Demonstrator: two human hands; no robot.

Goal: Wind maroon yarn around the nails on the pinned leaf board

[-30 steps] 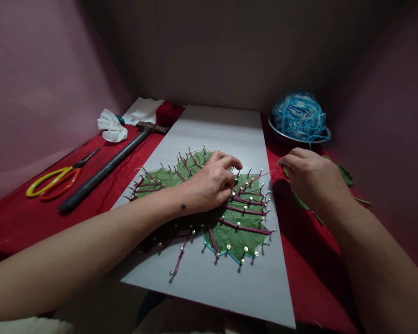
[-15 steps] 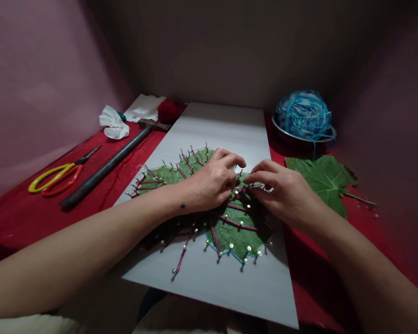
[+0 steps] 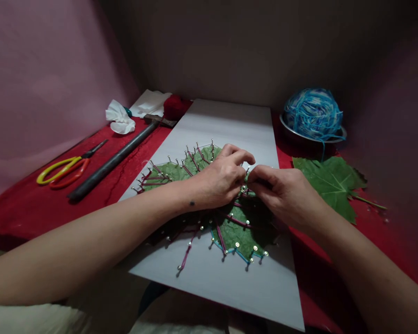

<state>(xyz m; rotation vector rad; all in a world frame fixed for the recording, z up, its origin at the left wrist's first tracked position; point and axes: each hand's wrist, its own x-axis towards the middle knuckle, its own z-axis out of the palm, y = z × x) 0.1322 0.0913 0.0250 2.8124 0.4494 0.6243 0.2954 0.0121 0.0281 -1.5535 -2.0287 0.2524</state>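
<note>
At six o'clock, nearest, with the leaf as clock centre: bare end of the white board (image 3: 230, 283), laid on the red-covered surface (image 3: 38, 208). At the centre, flat on the board, a green pinned leaf (image 3: 231, 234), set about with upright nails (image 3: 248, 222) and strung with magenta thread (image 3: 186, 256), one strand running out towards seven o'clock. Along the margin at five o'clock, blue yarn (image 3: 243, 256).

Looks thin, light and easily torn; best left flat and untugged. Steady by the stiff board's bare edges. Judge the thread soft and limp, apt to slip off smooth nails when slack; pinch by the free end.

Across the centre, left hand (image 3: 226, 178), fingers loosely curled over the leaf; cannot tell of anything held beneath. At two to three o'clock, right hand (image 3: 285, 192), fingertips in a narrow pinch beside the left, probably on magenta thread, with the strand itself hidden.

At three o'clock, loose leaf (image 3: 334, 183) with stem. Just past nine, scissors (image 3: 78, 160); then hammer (image 3: 114, 161). Farther, at two, metal bowl (image 3: 294, 132) filled above the rim with a blue-white yarn ball (image 3: 313, 113), one strand hanging over. At ten, crumpled tissue (image 3: 116, 113); at eleven, red yarn ball (image 3: 174, 107).
</note>
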